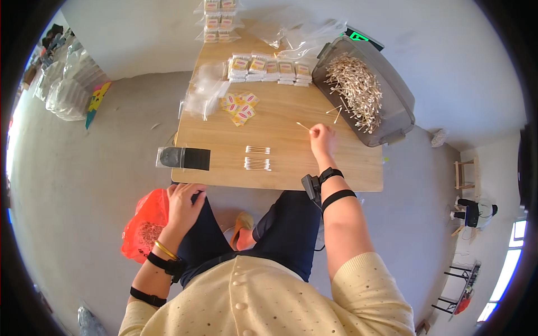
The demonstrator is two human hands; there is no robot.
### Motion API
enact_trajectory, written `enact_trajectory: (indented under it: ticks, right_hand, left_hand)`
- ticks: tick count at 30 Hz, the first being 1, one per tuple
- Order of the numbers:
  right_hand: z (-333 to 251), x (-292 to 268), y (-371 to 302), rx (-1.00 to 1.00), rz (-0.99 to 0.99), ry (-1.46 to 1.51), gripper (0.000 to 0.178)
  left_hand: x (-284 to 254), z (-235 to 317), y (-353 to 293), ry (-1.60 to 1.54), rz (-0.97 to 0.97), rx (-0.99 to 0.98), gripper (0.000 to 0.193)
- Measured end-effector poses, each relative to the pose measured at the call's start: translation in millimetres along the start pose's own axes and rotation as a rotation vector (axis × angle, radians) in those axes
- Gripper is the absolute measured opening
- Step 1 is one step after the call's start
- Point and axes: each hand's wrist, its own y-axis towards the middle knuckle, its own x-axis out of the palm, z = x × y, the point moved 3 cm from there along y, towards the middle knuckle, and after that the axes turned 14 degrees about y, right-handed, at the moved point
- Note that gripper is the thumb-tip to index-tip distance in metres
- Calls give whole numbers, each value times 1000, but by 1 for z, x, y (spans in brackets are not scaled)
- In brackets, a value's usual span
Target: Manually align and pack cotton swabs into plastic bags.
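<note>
My right hand (322, 141) is closed in a pinch on a cotton swab (303, 126), above the right part of the wooden table. Just beyond it stands a grey plastic bin (401, 99) heaped with loose cotton swabs (354, 89); a couple of them stick out over its near left side. Two small rows lie on the tabletop left of my right hand: a thin upper row of cotton swabs (258, 149) and a fuller lower row of cotton swabs (257, 163). My left hand (185, 203) rests on my left thigh below the table's front edge, fingers loosely spread, holding nothing.
Small printed cards (240, 107) lie scattered beside clear plastic bags (205, 92). Packed swab packets (269, 68) line the back. A black flat piece in a clear sleeve (184, 158) overhangs the table's left edge. A red plastic bag (144, 224) hangs near my left hand.
</note>
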Motion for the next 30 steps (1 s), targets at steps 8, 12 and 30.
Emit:
enact_trajectory:
  ticks: [8,12,30]
  right_hand:
    - [-107,66,-57,-252,-220,299,6]
    - [-108,56,-76,-243,-254,383,10]
    - [-93,5,-123,-216,-193,438,56]
  left_hand:
    - [39,28,38,34,-85,94,22]
    - [63,37,61,68,-99,135,46]
    - [106,75,98,138,-99,388,81]
